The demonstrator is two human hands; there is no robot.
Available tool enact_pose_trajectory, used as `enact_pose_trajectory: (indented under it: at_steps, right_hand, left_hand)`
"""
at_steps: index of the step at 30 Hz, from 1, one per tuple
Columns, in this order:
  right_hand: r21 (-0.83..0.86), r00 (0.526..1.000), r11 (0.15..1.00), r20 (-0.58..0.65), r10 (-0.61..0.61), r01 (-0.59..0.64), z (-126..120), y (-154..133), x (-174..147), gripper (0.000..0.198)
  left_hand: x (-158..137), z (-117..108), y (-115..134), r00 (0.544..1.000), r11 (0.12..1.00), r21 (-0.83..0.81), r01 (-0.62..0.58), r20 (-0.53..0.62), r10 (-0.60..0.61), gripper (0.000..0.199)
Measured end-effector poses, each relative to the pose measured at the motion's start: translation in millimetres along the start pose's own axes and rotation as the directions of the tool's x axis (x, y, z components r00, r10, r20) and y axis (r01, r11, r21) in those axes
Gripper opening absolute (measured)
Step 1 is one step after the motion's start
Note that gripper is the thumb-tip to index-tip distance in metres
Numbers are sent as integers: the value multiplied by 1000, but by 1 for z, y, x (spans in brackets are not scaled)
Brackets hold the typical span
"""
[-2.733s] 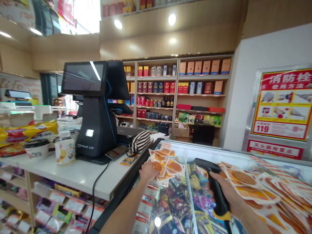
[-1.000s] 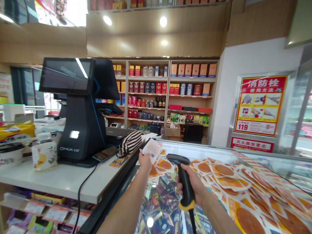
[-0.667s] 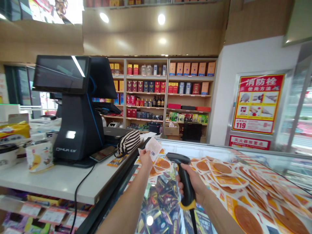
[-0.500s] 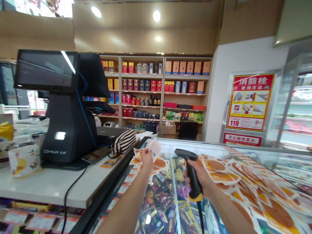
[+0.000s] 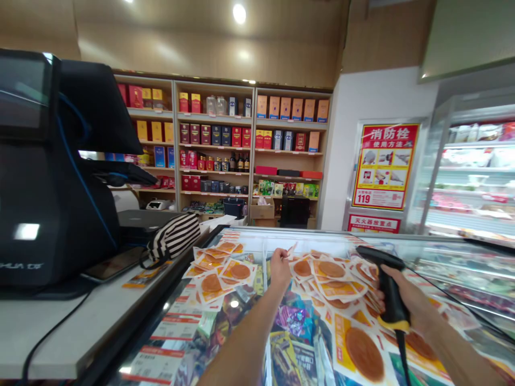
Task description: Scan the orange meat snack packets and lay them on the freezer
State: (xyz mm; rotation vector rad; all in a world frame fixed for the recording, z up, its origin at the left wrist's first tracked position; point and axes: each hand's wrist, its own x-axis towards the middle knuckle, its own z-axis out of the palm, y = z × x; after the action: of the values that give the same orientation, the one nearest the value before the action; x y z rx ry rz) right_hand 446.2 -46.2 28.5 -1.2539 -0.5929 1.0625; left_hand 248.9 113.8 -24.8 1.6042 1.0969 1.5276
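while the left forearm stretches forward over the glass-topped case (image 5: 309,232), the left hand (image 5: 280,266) pinches a thin pale packet (image 5: 293,249), seen nearly edge-on, just beside the larger heap (image 5: 336,276). right forearm angles in from the lower right; the right hand (image 5: 407,294) has its fingers wrapped around the grip of a black plastic scanner (image 5: 393,295) with a yellow collar, head pointing leftward, cord hanging. flat, glossy packets with round orange-brown prints overlap in the larger heap and the smaller heap (image 5: 225,268). crinkled bags (image 5: 292,319) show beneath the glass.
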Motion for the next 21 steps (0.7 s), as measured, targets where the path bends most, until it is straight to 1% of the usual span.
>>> enact_pose_trajectory:
  at_steps: [3, 6, 8, 10, 12, 14, 16, 18, 20, 21]
  right_hand:
    - [37, 1000, 999, -25, -14, 15, -17, -1, 4, 19]
    - [28, 1000, 1000, -28, -8, 9, -23, 0, 5, 18]
    - [26, 1000, 1000, 10, -12, 12, -21, 1, 4, 19]
    - [12, 998, 1000, 57, 19, -20, -12, 2, 4, 21]
    - [-4, 996, 998, 75, 55, -55, 2, 4, 3, 23]
    - [-18, 993, 998, 97, 69, -68, 23, 7, 2, 23]
    - [-33, 984, 997, 158, 78, -74, 47, 13, 0, 23]
    - [-52, 969, 996, 231, 84, -74, 74, 20, -4, 25]
    - [-72, 962, 995, 260, 81, -64, 98, 28, -11, 27]
    - [-84, 961, 995, 267, 77, -57, 109, 32, -15, 28]
  left_hand:
    - [-10, 21, -4, 989, 995, 81, -52, 142, 40, 20]
    - [-18, 35, -9, 957, 982, 160, -100, 285, 51, 24]
    - [-21, 34, -11, 941, 970, 209, -124, 335, 48, 27]
    - [-20, 22, -12, 937, 955, 259, -143, 345, 46, 35]
    - [-15, -5, -14, 949, 933, 329, -147, 313, 39, 39]
    - [-9, -44, -18, 972, 900, 417, -122, 233, 24, 39]
    - [-5, -90, -24, 993, 864, 500, -63, 120, 3, 36]
    - [-5, -132, -32, 1000, 831, 555, 15, 6, -22, 32]
    - [-5, -160, -41, 992, 802, 586, 112, -107, -60, 33]
    - [-5, -169, -44, 985, 793, 590, 153, -155, -74, 35]
